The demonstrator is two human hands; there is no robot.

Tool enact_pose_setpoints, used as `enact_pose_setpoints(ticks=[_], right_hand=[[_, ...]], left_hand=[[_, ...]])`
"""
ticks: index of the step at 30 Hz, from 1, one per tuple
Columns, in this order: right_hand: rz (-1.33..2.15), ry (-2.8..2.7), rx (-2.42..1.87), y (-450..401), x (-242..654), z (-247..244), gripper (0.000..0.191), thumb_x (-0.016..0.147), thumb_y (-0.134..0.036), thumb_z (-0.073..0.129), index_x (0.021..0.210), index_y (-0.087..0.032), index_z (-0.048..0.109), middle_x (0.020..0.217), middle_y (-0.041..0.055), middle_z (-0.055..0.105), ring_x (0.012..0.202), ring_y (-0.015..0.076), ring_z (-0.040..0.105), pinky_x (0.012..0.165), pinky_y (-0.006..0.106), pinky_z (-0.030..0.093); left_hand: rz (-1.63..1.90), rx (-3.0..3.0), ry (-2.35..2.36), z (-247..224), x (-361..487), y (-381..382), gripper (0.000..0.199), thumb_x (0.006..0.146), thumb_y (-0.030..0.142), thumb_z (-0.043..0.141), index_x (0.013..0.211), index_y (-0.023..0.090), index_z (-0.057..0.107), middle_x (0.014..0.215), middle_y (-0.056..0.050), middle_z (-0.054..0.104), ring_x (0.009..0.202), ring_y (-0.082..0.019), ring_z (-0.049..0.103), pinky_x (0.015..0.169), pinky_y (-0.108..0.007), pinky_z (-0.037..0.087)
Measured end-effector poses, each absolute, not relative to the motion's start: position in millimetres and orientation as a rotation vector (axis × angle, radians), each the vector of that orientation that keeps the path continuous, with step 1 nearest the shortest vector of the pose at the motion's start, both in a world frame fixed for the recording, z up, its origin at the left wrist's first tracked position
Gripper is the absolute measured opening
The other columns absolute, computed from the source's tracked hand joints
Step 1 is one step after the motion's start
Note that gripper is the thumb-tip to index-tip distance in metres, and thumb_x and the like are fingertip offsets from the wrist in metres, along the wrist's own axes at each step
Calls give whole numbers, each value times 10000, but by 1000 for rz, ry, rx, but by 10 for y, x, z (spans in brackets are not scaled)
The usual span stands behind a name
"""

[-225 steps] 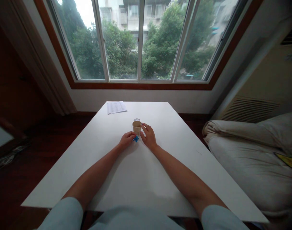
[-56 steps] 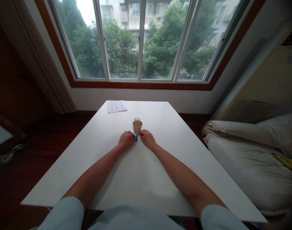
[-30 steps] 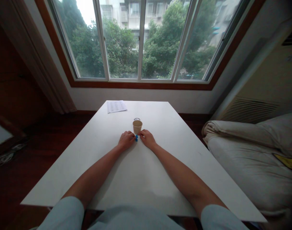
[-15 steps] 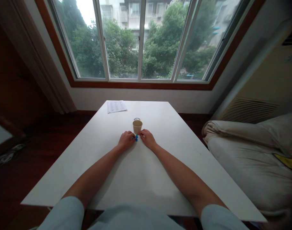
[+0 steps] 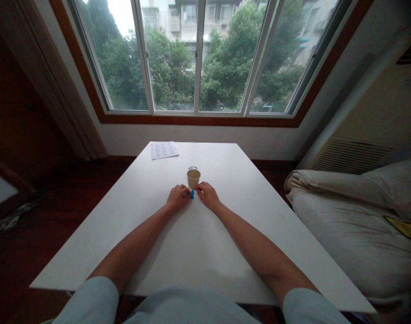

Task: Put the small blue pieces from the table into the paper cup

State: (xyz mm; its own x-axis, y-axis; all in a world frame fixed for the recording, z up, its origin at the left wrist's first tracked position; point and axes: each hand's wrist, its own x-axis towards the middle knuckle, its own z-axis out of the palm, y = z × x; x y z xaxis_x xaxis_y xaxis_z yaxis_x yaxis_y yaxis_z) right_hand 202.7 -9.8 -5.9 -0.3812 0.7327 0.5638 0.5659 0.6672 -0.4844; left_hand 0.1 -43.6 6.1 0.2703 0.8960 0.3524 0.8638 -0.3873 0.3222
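A small knobby blue object (image 5: pixel 192 195) lies between my hands on the white table (image 5: pixel 198 252), too small for me to name its kind. My left hand (image 5: pixel 177 196) rests on the table with its fingers pinched at the left side of that blue object. On the other side, my right hand (image 5: pixel 207 195) has thumb and fingers drawn together close to the foot of a brown paper cup (image 5: pixel 193 179). Whatever its fingertips hold, if anything, is hidden. The cup stands upright just beyond both hands, and its inside looks tan.
Behind the cup lies a thin dark-rimmed loop (image 5: pixel 192 168), perhaps the edge of something round. Printed sheets of paper (image 5: pixel 164 150) lie at the table's far left corner. A padded couch or bed (image 5: pixel 333 216) stands to the right. Beyond the table is a window (image 5: pixel 197 58).
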Motion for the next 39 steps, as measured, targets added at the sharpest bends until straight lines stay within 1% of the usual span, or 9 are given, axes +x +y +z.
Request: enact_pose_setpoints(ticks=[7, 15, 39], right_hand=[[278, -2094, -1020, -105, 2026, -54, 230, 922, -97, 533, 982, -227, 714, 954, 47, 643, 954, 203, 558, 861, 315, 442], [270, -2084, -992, -110, 2027, -56, 209, 921, -96, 531, 951, -217, 699, 933, 48, 637, 937, 205, 555, 851, 315, 437], [269, -2075, -1002, -124, 2026, -29, 199, 915, -111, 549, 972, -223, 704, 943, 48, 643, 935, 203, 557, 839, 310, 443]], left_hand=[[731, 2426, 1725, 70, 11, -443, 160, 902, 297, 636, 977, 259, 772, 1046, -60, 704, 1003, -221, 607, 915, -342, 457], [730, 2433, 1712, 58, 2, -433, 171, 899, 283, 629, 988, 263, 774, 1053, -58, 699, 1017, -214, 605, 926, -339, 454], [748, 2434, 1704, 59, 4, -429, 170, 896, 293, 628, 986, 261, 769, 1049, -56, 703, 1010, -216, 608, 914, -337, 456]])
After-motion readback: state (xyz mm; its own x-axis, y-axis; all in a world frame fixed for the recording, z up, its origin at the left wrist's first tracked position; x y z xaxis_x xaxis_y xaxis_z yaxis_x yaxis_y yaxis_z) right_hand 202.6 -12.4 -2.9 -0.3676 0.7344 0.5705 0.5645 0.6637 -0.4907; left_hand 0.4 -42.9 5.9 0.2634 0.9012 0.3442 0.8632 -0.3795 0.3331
